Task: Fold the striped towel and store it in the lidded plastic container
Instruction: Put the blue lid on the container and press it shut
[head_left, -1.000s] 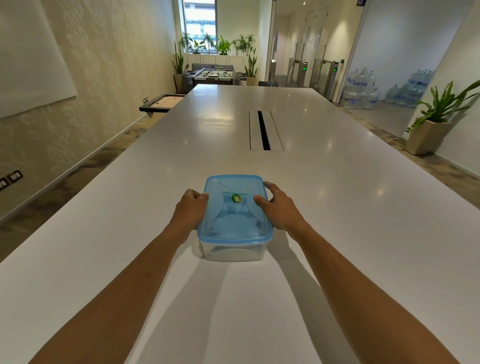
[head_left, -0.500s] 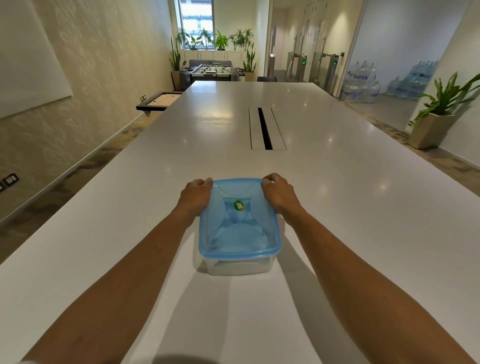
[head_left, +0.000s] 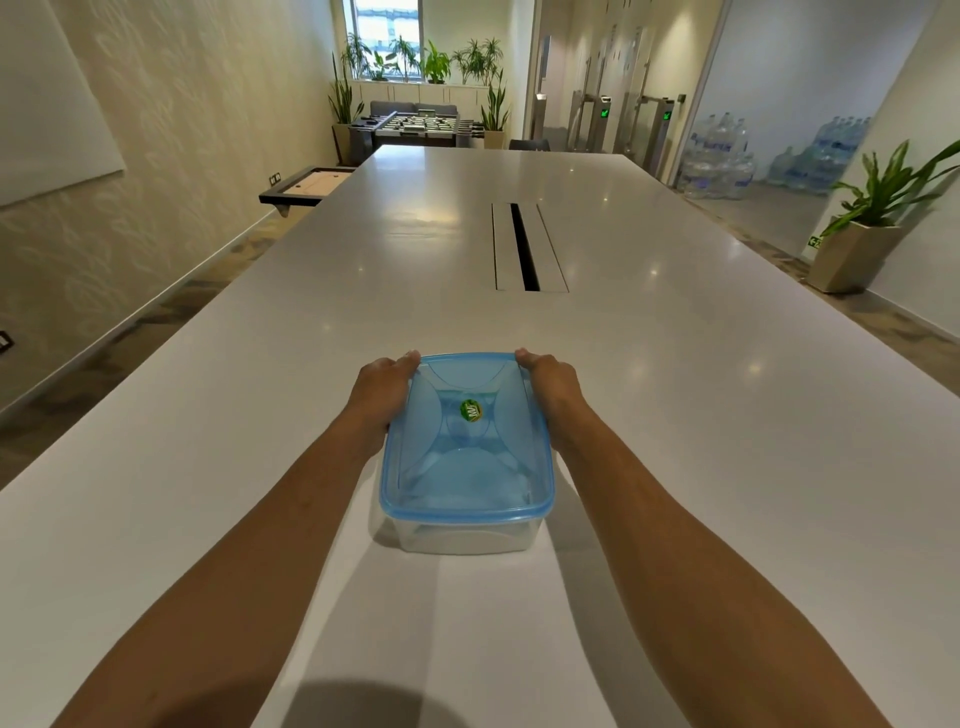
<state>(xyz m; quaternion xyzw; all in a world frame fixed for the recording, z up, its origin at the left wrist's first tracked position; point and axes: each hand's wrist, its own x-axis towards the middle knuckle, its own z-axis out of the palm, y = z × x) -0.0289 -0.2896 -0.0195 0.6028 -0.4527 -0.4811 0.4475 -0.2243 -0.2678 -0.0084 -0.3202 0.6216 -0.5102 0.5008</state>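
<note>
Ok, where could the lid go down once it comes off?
Bare table lies right of the right hand, left of the left hand, and beyond the box up to the slot. It is tight only between the forearms, around the lid.

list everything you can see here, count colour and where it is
plastic container: 1, clear body, on the near part of the table
lid: 1, translucent blue, on the container, with a green round sticker at its middle
table: 1, long and white, running away from the camera, with a dark cable slot down its centre
foosball table: 1, dark, beyond the table's far end
potted plant: 1, green in a beige pot, on the floor at right
plants by the window: several, green, far end of the room
water bottles: a stack, bluish, behind the glass at right
towel: not clearly visible
left hand: 1, on the lid's far left corner
right hand: 1, on the lid's far right corner
</note>
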